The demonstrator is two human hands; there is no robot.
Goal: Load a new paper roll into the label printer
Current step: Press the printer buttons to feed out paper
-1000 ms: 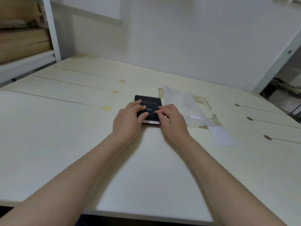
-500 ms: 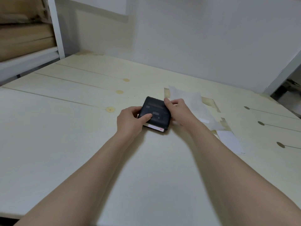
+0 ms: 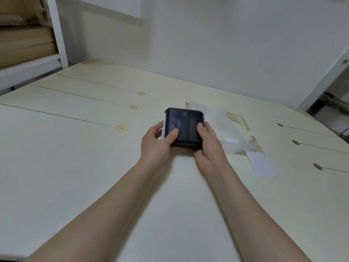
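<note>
A small black label printer (image 3: 186, 123) is held between both hands, tilted up a little off the pale wooden table (image 3: 75, 157). My left hand (image 3: 157, 144) grips its left side, thumb on the top face. My right hand (image 3: 208, 142) grips its right side, thumb on top too. A strip of white paper (image 3: 164, 127) with a red mark sticks out at the printer's left edge, beside my left fingers. The printer's lid looks closed. No separate paper roll is in view.
Crumpled translucent wrapping (image 3: 222, 127) lies just right of the printer. A flat white label strip (image 3: 261, 164) rests farther right. White shelving (image 3: 56, 31) with brown boxes stands at the back left, a white wall behind, a slanted white post (image 3: 324, 82) at the right.
The printer was turned clockwise in my hands, so the paper edge went from the near side to the left side. Both hands shifted their grip to its sides.
</note>
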